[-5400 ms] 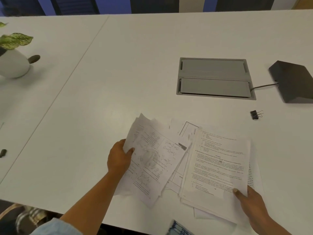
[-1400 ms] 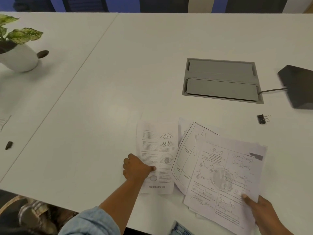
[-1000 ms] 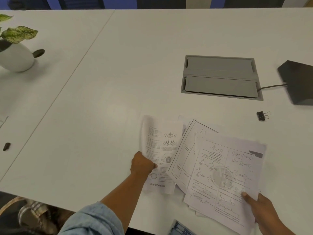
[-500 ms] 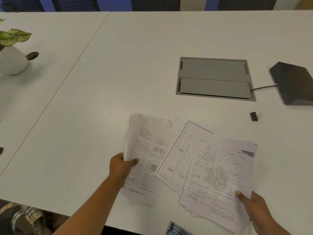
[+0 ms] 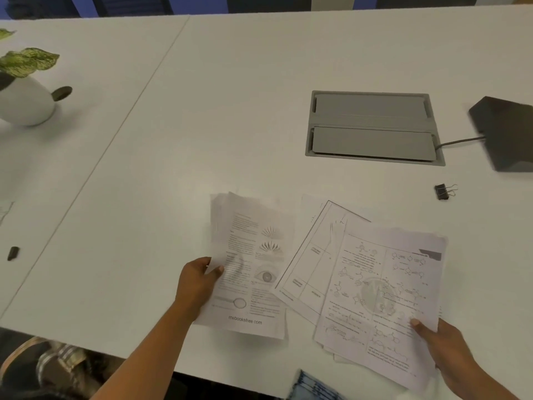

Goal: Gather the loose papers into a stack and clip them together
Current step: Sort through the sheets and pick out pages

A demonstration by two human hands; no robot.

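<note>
Sorting underway at a white surface [image 5: 230, 125], papers not yet one stack. Left hand [image 5: 199, 281] pinching the edge of a small sheaf [image 5: 248, 272] w/ eye and fan diagrams, thumb on top, sheaf's far edge blurred. Right hand [image 5: 444, 345] gripping the near right corner of a larger pile [image 5: 383, 284], thumb pressed on the top sheet of chemistry drawings. Between the two, a lined sheet [image 5: 314, 255] lying skewed, tucked under the right pile's top sheet and overlapping the sheaf's right edge. Binder clip [image 5: 444, 192] untouched, lying well apart, beyond the papers' far right corner, near a grey cable hatch [image 5: 372, 128] and a dark wedge-shaped device [image 5: 507, 134]. Off to the far left, a potted plant [image 5: 23, 90], clear of the work.

Est. progress: roughly half. Done: sheets pulled into two held bundles, close together at the surface's near edge. Left: merge sheaf w/ pile, square up the fanned edges, fetch the clip, clamp it on. Likely snag: loose lower sheets slipping out at the near edge while merging
</note>
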